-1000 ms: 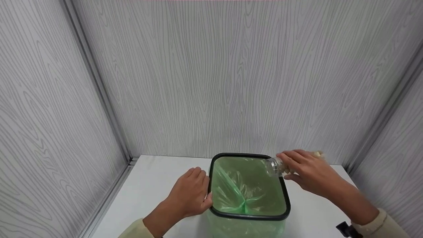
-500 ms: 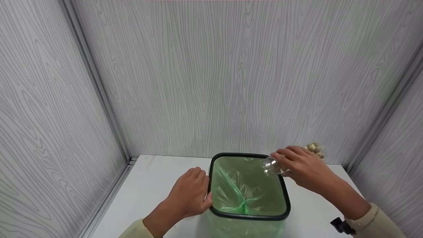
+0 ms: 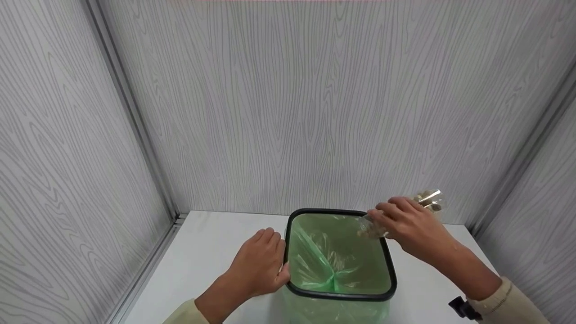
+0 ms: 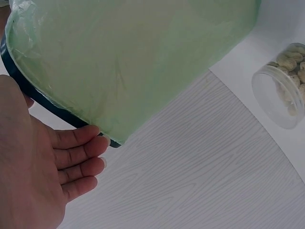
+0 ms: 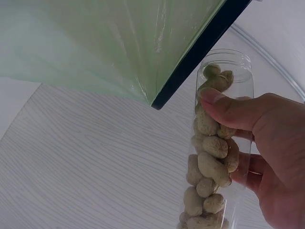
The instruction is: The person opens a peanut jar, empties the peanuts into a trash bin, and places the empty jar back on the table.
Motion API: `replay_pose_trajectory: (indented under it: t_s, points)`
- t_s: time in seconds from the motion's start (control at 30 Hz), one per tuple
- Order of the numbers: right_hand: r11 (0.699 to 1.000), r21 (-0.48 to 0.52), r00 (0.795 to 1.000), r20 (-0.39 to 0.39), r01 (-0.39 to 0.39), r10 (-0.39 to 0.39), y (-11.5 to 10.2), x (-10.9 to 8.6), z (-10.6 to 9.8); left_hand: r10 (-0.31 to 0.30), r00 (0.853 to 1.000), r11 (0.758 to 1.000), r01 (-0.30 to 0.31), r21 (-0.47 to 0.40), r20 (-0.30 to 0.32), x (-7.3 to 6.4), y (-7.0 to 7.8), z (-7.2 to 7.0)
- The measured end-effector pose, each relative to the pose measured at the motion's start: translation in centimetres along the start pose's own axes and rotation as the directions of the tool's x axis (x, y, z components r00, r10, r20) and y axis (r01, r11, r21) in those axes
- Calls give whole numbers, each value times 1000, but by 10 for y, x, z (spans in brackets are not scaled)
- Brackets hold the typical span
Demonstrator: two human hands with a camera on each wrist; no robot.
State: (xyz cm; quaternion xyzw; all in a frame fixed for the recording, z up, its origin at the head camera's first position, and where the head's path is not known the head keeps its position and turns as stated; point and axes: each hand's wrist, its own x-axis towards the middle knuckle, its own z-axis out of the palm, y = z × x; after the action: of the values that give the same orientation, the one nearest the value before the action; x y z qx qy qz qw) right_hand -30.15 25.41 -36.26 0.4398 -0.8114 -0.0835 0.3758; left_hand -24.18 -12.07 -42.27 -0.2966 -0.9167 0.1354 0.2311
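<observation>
My right hand (image 3: 411,225) grips a clear plastic jar (image 5: 240,86) of unshelled peanuts (image 5: 212,164), tilted with its uncapped mouth over the bin's right rim. The thumb presses one side, the fingers wrap behind. Several peanuts lie close to the mouth. In the left wrist view the open jar mouth (image 4: 269,98) shows at the right. My left hand (image 3: 263,261) holds the left rim of a trash bin (image 3: 340,295), its thumb at the dark frame and fingertips (image 4: 100,143) along it. A thin green bag (image 3: 315,252) lines the bin, bunched toward the front.
The bin stands on a white table (image 3: 216,238). Pale wood-grain panels (image 3: 292,112) rise behind and at both sides, with grey metal strips (image 3: 130,103) at the corners. A black strap piece (image 3: 463,308) sits by my right sleeve.
My right hand has shifted slightly left and up, raising the jar's base. Peanuts have slid toward the jar's mouth. The left hand and bin stay in place.
</observation>
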Motion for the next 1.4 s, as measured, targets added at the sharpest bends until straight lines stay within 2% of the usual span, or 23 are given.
replay_pose_trajectory:
  t_s: [0.3,0.77,1.03,1.23,1.4]
  points:
    - [1000,-21,1000,-7,22,-23,0,0,2,-6,1000,1000,6,-18,4,0,0,0]
    - [998,-50,1000,0,27,-27,0,-1,2,-8,999,1000,8,-1,-37,-1,1,-1]
    - [998,-46,1000,7,30,-30,-1,-1,1,-1,1000,1000,1,2,-19,0,1,-1]
    - [998,-52,1000,19,25,-24,-1,0,-1,-12,1000,999,13,-41,6,-1,1,0]
    - [998,-61,999,20,28,-27,-1,0,-3,-13,1000,999,12,-35,-10,0,1,0]
